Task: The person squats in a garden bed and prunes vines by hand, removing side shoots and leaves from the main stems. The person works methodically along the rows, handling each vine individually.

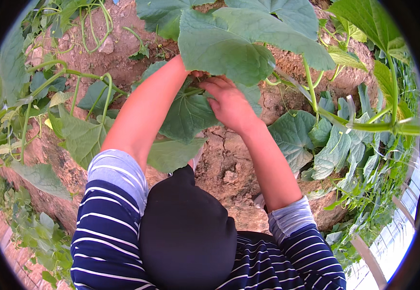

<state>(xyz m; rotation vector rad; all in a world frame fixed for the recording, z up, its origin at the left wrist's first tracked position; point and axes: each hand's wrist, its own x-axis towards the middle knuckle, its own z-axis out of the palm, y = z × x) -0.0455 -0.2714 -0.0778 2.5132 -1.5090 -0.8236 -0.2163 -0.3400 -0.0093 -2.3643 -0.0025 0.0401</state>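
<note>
Both forearms reach forward among climbing vine plants with broad lobed leaves. My left hand (pixel 197 73) is almost wholly hidden under a large green leaf (pixel 224 47); only a bit of its fingers shows. Close beside it, my right hand (pixel 228 103) has its fingers bent at the leaf's lower edge, near a thin stem, and its fingertips are partly covered. Whether either hand grips anything cannot be seen. Below the hands hangs a darker green leaf (pixel 190 114), with a paler leaf (pixel 175 154) beneath it.
A thick vine stem (pixel 373 127) with clear ties or strips crosses at the right. Another bent vine (pixel 83 75) runs at the left, bearing leaves. Cracked dry soil (pixel 224 145) lies below. Leafy plants (pixel 331 145) stand at the right, near a pale frame at the edge.
</note>
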